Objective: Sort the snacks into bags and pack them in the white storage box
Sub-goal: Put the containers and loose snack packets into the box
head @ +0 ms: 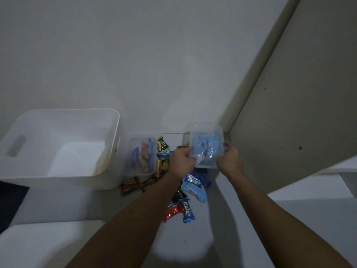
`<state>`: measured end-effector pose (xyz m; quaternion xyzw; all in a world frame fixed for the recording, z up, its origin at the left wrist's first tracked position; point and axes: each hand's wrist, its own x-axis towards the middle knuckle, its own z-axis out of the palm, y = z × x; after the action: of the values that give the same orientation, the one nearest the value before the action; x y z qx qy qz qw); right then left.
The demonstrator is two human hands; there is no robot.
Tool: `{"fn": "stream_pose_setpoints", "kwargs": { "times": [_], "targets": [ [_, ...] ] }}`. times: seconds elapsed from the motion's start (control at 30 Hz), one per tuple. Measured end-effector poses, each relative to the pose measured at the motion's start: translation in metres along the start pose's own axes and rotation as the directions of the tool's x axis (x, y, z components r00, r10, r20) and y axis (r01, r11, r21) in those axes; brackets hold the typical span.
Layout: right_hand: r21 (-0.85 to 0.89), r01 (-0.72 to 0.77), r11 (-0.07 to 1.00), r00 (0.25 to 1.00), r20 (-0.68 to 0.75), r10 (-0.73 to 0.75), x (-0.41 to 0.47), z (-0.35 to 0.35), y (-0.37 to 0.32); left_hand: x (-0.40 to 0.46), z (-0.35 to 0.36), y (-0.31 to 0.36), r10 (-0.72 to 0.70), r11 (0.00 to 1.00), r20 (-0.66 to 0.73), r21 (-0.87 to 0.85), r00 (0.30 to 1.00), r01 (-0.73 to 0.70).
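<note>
A clear bag of light-blue snack packs is held up between both hands, above the table's far right. My left hand grips its left edge and my right hand grips its right edge. A second clear bag with blue and orange snacks lies against the white storage box, which stands at the left with nothing visible inside. Loose snacks in blue, red, brown and green wrappers lie scattered on the white table under my arms.
A beige panel slants along the right, close to my right hand. A white wall rises behind the table. A dark patch sits at the left edge and a white surface at the lower left.
</note>
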<state>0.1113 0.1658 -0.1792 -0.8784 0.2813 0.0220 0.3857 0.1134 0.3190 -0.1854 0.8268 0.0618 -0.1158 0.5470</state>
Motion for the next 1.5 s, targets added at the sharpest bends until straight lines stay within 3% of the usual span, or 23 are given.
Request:
{"fn": "stream_pose_setpoints", "kwargs": {
  "times": [0.3, 0.4, 0.5, 0.63, 0.83, 1.07, 1.2, 1.37, 1.5],
  "targets": [
    [0.057, 0.127, 0.99, 0.967, 0.217, -0.136, -0.036, 0.057, -0.078, -0.013, -0.09, -0.036, 0.032, 0.989, -0.361, 0.148, 0.932, 0.023],
    [0.108, 0.108, 0.988, 0.942, 0.307, -0.137, -0.05, 0.084, -0.093, -0.023, -0.113, -0.042, 0.112, 0.96, -0.44, 0.28, 0.891, 0.018],
    [0.119, 0.096, 0.988, 0.928, 0.349, -0.132, -0.058, 0.106, -0.099, -0.029, -0.122, -0.046, 0.177, 0.867, -0.45, 0.492, 0.875, 0.078],
    [0.066, 0.118, 0.991, 0.92, 0.368, -0.134, -0.061, 0.125, -0.096, -0.034, -0.117, -0.045, 0.129, 0.802, -0.42, 0.577, 0.898, 0.155],
    [0.053, 0.124, 0.991, 0.932, 0.336, -0.134, -0.06, 0.128, -0.09, -0.027, -0.117, -0.064, -0.017, 0.856, -0.351, 0.479, 0.936, 0.195],
    [0.05, 0.108, 0.993, 0.94, 0.32, -0.118, -0.055, 0.127, -0.086, -0.022, -0.118, -0.072, -0.049, 0.904, -0.263, 0.399, 0.964, 0.155],
    [0.048, 0.111, 0.993, 0.942, 0.313, -0.121, -0.053, 0.127, -0.087, -0.014, -0.121, -0.076, -0.103, 0.953, -0.282, 0.245, 0.954, 0.176],
    [0.094, 0.025, 0.995, 0.912, 0.405, -0.061, -0.051, 0.13, -0.09, 0.002, -0.127, -0.077, -0.2, 0.966, -0.263, 0.105, 0.944, 0.234],
    [0.204, -0.099, 0.974, 0.829, 0.558, -0.032, -0.051, 0.131, -0.087, 0.014, -0.13, -0.077, -0.296, 0.955, -0.192, -0.021, 0.936, 0.297]
  ]
}}
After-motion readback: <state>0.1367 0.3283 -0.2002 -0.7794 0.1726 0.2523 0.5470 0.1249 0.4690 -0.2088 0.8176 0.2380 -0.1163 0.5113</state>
